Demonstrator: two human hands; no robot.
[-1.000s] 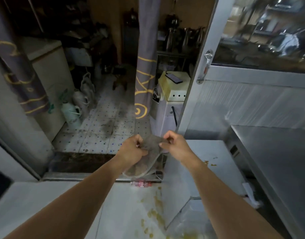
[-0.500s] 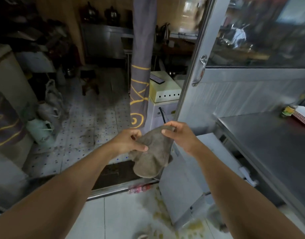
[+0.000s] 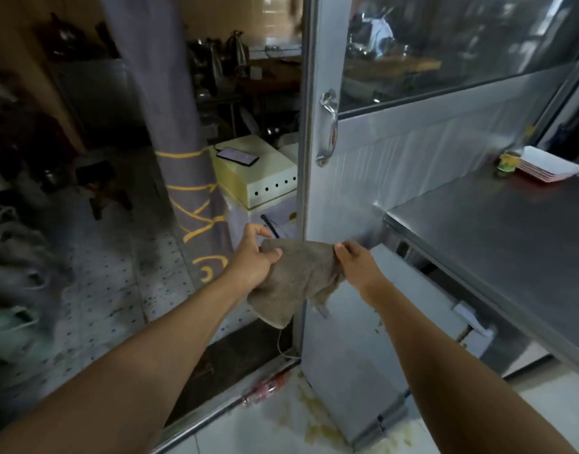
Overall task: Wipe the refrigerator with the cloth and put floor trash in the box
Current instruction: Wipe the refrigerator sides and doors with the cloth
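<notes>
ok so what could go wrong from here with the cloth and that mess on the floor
1. Yellowish spill lies on the floor by the fridge; a step there may slip.
2. Both hands, left and right, hold the cloth, whose corner hangs low and could snag the white cable.
3. The red wrapper by the door track is easy to miss.

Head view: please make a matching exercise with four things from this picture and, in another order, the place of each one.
Things:
1. cloth
2. phone
3. red wrapper
4. plates

Places:
A. on the floor by the door track
B. on the steel counter
C. between both hands
D. on the yellow box

Pairs: 1-C, 2-D, 3-A, 4-B
</notes>
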